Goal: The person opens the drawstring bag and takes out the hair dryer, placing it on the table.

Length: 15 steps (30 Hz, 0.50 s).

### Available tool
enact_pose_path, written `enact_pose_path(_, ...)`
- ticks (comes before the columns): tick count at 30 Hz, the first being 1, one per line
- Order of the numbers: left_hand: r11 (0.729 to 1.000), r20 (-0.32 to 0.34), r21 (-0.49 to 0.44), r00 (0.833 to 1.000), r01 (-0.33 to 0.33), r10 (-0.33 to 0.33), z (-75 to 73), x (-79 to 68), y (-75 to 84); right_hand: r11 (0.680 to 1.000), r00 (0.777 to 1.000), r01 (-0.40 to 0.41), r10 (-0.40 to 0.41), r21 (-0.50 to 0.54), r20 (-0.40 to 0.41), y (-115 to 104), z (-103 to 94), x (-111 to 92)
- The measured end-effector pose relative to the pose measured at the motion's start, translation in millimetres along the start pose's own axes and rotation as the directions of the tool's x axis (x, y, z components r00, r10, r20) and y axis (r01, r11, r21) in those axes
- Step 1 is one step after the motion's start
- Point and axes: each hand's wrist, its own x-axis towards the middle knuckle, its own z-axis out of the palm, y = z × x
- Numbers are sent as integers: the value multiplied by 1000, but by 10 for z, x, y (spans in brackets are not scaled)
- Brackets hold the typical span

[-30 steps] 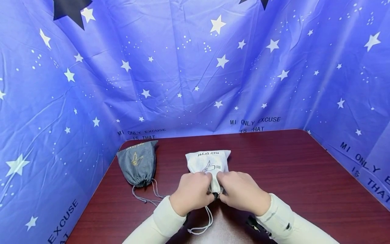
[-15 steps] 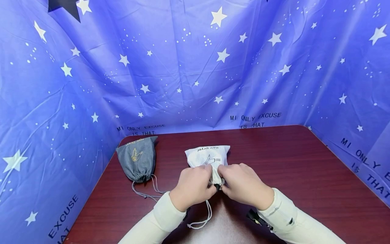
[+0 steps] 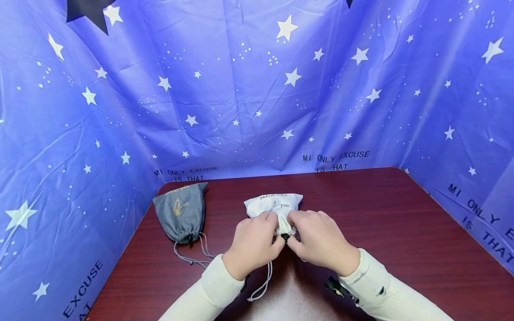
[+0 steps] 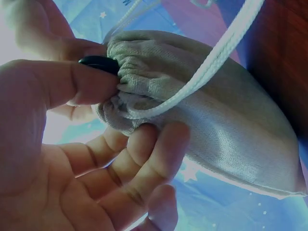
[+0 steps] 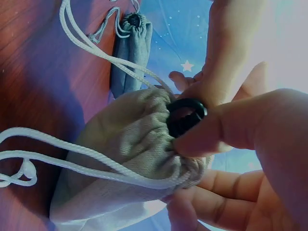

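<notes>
A white drawstring bag printed "Hair Dryer" lies in front of me, its gathered mouth toward me. My left hand pinches the left side of the mouth between thumb and fingers. On the right side, my right hand pinches the cloth the same way. A black piece with a ring-shaped end sticks out of the narrow mouth, between the two thumbs; what it belongs to is hidden inside. White cords loop out from both sides of the mouth. The fingertips are partly hidden in the head view.
A grey drawstring bag, also printed "Hair Dryer", lies at the left of the dark red table. Its grey cords trail toward my left sleeve. Blue star-patterned cloth hangs around the back and sides.
Both hands keep their hold on the white bag's mouth and have raised it slightly, away from me. The print on the bag looks more foreshortened. The grey bag stays put.
</notes>
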Motion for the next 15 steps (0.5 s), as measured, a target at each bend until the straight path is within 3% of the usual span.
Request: enact_pose_path(15,997,37,-49,998,54,-52,-8,24,-31,1000,999,-24,24,-3,-37,15,-11,5)
